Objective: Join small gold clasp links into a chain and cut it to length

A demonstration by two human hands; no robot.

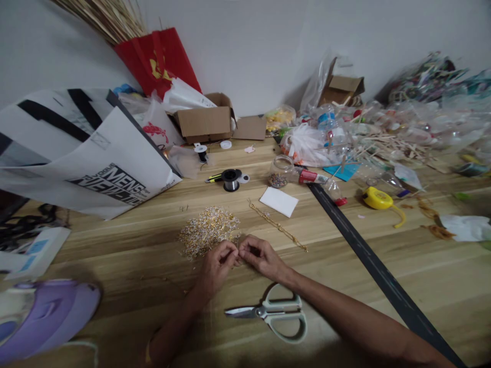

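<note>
Pinching at the fingertips, a bare left hand [219, 266] and a bare right hand [263, 258] are held close together beside a glittering heap of small gold and clear beads [207, 230].

The scene is set on a wide, pale wood-grain table [337, 266], crossed at right by a dark strip. At far left, a large white paper bag with black lettering [92, 153] is seen, with a bright red carrier bag [161, 61] behind it. The lower left corner is taken up by a rounded purple-and-white plastic appliance [53, 317]. Large scissors with pale grey-green handles [264, 311] are laid near the wrists, blades pointed left. The bead heap is placed just beyond the left hand. Beyond the right hand, a thin gold-coloured beaded chain [278, 226] is stretched diagonally, near a white rectangular pad [279, 201]. Farther back, a small spool of silver wire [230, 180] is stood. On each hand, thumb and forefinger are pressed together; what is pinched there is too small to be told.
</note>
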